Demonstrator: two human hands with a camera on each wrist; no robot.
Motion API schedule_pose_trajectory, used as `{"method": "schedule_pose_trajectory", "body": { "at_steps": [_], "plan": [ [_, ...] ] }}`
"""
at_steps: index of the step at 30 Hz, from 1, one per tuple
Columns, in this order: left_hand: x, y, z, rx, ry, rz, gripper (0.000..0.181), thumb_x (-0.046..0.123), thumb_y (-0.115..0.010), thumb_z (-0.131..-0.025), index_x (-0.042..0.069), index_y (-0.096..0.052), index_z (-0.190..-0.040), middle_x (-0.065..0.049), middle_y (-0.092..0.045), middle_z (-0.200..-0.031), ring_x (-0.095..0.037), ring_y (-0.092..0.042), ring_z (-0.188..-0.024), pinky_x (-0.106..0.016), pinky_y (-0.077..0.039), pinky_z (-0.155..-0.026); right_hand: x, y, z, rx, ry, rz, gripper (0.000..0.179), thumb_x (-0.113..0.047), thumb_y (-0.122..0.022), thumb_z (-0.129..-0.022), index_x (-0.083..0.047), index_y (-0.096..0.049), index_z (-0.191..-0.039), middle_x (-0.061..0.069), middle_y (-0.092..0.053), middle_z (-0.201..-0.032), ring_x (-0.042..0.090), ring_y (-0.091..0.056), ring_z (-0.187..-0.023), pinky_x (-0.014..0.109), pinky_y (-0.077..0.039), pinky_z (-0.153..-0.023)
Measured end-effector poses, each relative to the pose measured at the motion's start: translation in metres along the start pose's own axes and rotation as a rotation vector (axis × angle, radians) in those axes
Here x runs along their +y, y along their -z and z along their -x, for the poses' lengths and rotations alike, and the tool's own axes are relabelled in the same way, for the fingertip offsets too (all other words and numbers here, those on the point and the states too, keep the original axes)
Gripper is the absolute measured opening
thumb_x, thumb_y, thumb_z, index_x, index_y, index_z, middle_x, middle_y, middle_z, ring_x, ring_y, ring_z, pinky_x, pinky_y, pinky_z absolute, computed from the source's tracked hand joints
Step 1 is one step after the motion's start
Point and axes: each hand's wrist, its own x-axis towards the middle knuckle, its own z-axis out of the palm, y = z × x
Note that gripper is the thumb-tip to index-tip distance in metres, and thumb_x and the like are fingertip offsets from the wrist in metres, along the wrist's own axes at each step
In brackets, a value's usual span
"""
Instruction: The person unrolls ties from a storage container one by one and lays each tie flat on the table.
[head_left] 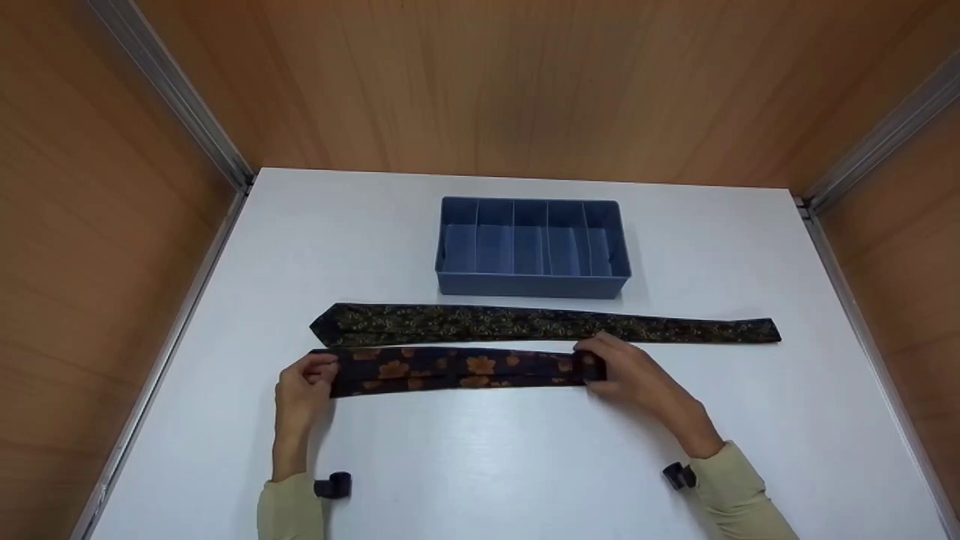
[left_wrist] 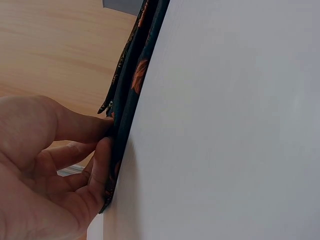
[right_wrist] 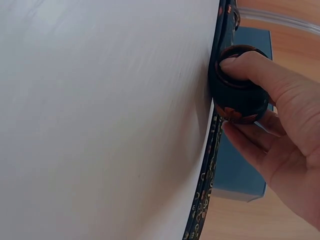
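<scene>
A dark navy necktie [head_left: 480, 366] with orange flowers lies across the table, its right end coiled into a roll. My left hand [head_left: 304, 386] pinches the flat left end between thumb and fingertips. At the other end my right hand [head_left: 634, 371] grips the rolled part [right_wrist: 240, 102], the thumb over the coil's edge and the fingers around its far side. Just beyond lies a second necktie [head_left: 480, 322], dark with a small gold pattern, stretched out flat with its pointed end at the left. Neither hand holds this one.
A blue box [head_left: 534, 285] with several narrow compartments stands behind the ties. Wooden panels [head_left: 525, 90] close off the back and both sides of the white table [head_left: 480, 465]. A small black device [head_left: 334, 485] sits at my left wrist, another [head_left: 679, 475] at the right.
</scene>
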Motion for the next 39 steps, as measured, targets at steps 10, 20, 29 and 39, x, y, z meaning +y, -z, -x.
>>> {"method": "schedule_pose_trajectory", "body": {
  "at_steps": [10,20,29,39],
  "plan": [
    [0.001,0.0,0.001,0.003,-0.005,0.007,0.015,0.004,-0.064,-0.099,-0.002,-0.074,-0.109,-0.013,-0.072,-0.097,-0.012,-0.058,-0.081,-0.016,-0.043,-0.07,0.006,0.004,0.007,0.033,0.042,-0.005,0.053,-0.004,-0.087,-0.08,-0.004,-0.065,-0.128,0.008,-0.063,-0.115,0.021,-0.062,-0.095,0.042,-0.054,-0.077],
    [0.001,0.0,0.0,0.005,0.004,-0.007,0.016,0.005,-0.063,-0.099,0.0,-0.074,-0.11,-0.011,-0.072,-0.097,-0.011,-0.059,-0.082,-0.017,-0.044,-0.071,0.012,0.006,0.012,0.027,0.011,0.003,0.048,-0.002,-0.085,-0.081,-0.005,-0.066,-0.125,0.005,-0.063,-0.113,0.018,-0.061,-0.093,0.04,-0.053,-0.076],
    [0.001,0.001,0.001,0.004,0.003,-0.011,0.016,0.005,-0.063,-0.099,0.0,-0.074,-0.109,-0.011,-0.073,-0.097,-0.011,-0.059,-0.082,-0.017,-0.044,-0.071,0.014,0.011,0.016,0.012,-0.006,0.026,0.048,-0.004,-0.086,-0.082,-0.006,-0.066,-0.125,0.004,-0.062,-0.112,0.017,-0.059,-0.092,0.039,-0.053,-0.075],
    [0.0,-0.001,0.0,0.011,-0.005,0.022,0.016,0.002,-0.063,-0.098,-0.003,-0.073,-0.109,-0.011,-0.071,-0.094,-0.009,-0.057,-0.079,-0.016,-0.043,-0.069,0.018,0.013,0.02,0.025,0.005,0.048,0.047,0.0,-0.084,-0.081,-0.006,-0.067,-0.125,0.004,-0.061,-0.109,0.017,-0.059,-0.089,0.038,-0.053,-0.072]
  ]
}}
